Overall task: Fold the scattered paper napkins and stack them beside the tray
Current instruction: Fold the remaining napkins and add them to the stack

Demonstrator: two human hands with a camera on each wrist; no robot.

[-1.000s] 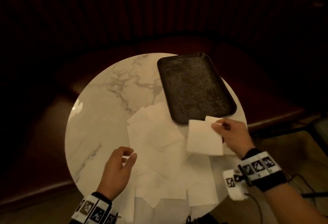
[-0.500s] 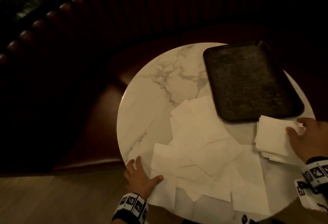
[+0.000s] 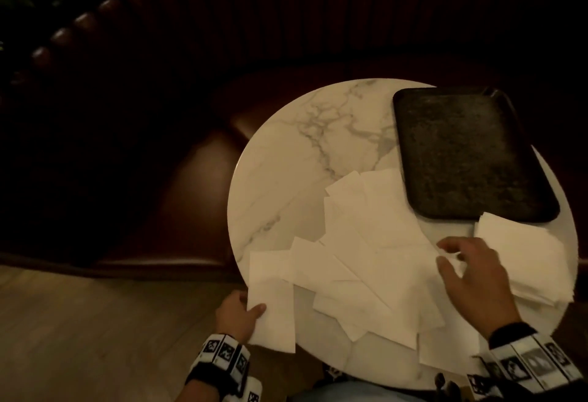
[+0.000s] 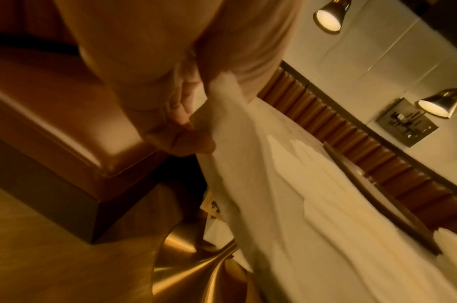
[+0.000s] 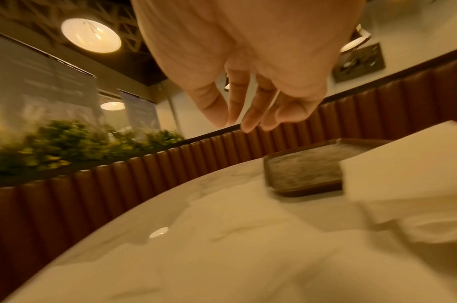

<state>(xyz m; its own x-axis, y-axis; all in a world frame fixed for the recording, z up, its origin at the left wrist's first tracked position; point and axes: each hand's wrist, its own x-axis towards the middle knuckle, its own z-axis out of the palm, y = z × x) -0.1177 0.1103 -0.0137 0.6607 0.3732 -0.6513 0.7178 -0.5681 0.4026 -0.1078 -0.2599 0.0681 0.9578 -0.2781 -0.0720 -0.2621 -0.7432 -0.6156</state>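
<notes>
- Paper napkins (image 3: 366, 261) lie scattered and overlapping across the near half of the round marble table (image 3: 296, 153).
- The left hand (image 3: 237, 315) pinches one napkin (image 3: 270, 299) overhanging the table's near-left edge (thumb on top).
- The right hand (image 3: 474, 277) hovers over the scatter, fingers spread, holding nothing.
- The folded stack (image 3: 525, 255) sits just beside the dark tray (image 3: 471, 153).

Black wristbands (image 3: 219, 369) w/ b&w marker tags (both wrists).
</notes>
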